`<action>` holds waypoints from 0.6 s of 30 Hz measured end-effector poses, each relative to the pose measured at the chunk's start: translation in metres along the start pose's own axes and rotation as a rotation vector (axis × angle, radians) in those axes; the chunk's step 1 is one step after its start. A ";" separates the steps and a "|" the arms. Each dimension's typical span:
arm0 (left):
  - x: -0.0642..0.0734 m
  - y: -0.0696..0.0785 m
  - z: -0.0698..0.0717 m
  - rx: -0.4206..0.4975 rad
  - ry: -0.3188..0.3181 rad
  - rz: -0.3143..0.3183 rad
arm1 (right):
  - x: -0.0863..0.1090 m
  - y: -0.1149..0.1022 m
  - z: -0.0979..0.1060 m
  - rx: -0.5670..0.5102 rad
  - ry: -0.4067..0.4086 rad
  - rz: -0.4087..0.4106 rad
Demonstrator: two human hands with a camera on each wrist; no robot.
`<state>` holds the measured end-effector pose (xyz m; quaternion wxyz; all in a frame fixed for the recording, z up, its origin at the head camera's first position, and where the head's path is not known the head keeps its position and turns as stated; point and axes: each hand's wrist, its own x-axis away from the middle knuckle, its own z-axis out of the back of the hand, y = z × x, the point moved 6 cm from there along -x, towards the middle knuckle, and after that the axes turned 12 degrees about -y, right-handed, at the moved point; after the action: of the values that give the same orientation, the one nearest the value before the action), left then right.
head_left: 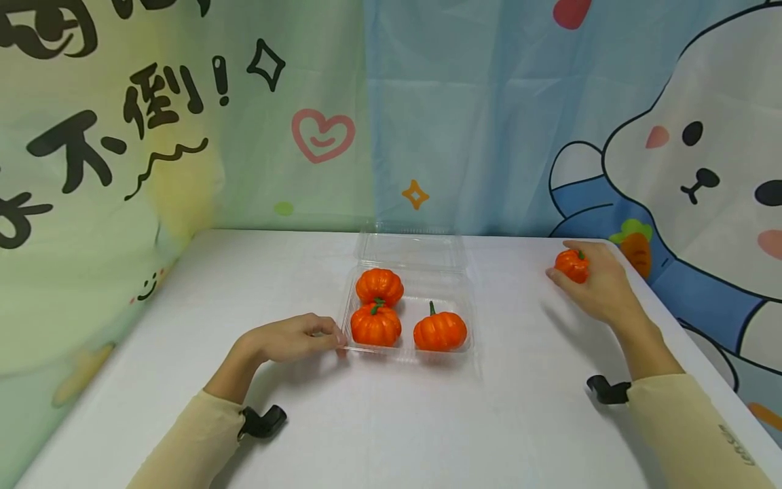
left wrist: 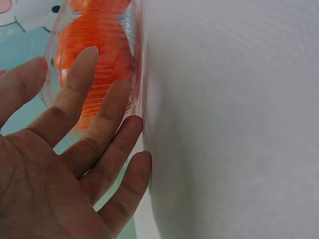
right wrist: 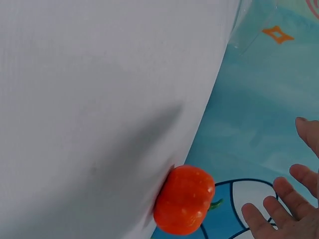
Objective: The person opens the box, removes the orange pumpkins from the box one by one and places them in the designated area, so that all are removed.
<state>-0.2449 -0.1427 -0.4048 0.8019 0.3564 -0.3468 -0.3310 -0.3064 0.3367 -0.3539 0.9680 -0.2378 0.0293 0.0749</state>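
A clear plastic clamshell box (head_left: 408, 339) stands on the white table with its lid folded back. Inside it sit three small orange pumpkins with green stems: one at back left (head_left: 380, 286), one at front left (head_left: 375, 326) and one at right (head_left: 440, 331). My left hand (head_left: 299, 337) is at the box's front left corner. In the left wrist view its fingers (left wrist: 112, 104) lie nearly straight against the side wall, the thumb near the rim. At far right, a smaller orange-red pumpkin (right wrist: 184, 200) rests on the table. My right hand (head_left: 595, 282) hovers over it, fingers spread and apart from it.
The white table (head_left: 513, 414) runs back to a printed cloth backdrop (head_left: 482, 136) with cartoon drawings. The raised clear lid (head_left: 412, 251) lies toward the back edge. The small pumpkin is near the table's right edge. Black wrist mounts (head_left: 263, 422) stick out from both sleeves.
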 end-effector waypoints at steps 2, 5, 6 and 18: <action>0.000 0.000 0.000 0.003 -0.003 0.000 | 0.001 -0.006 -0.002 0.001 -0.013 0.013; 0.000 0.001 0.000 -0.001 -0.004 0.001 | 0.003 -0.016 -0.005 0.013 -0.023 0.052; 0.000 0.001 0.000 -0.003 -0.004 0.000 | 0.004 -0.020 -0.006 0.017 -0.026 0.066; 0.000 -0.001 0.000 -0.015 -0.001 0.005 | 0.008 -0.045 -0.014 0.036 -0.031 0.179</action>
<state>-0.2457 -0.1428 -0.4052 0.8053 0.3494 -0.3456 -0.3316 -0.2916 0.2917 -0.3462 0.9618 -0.2158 0.0367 0.1643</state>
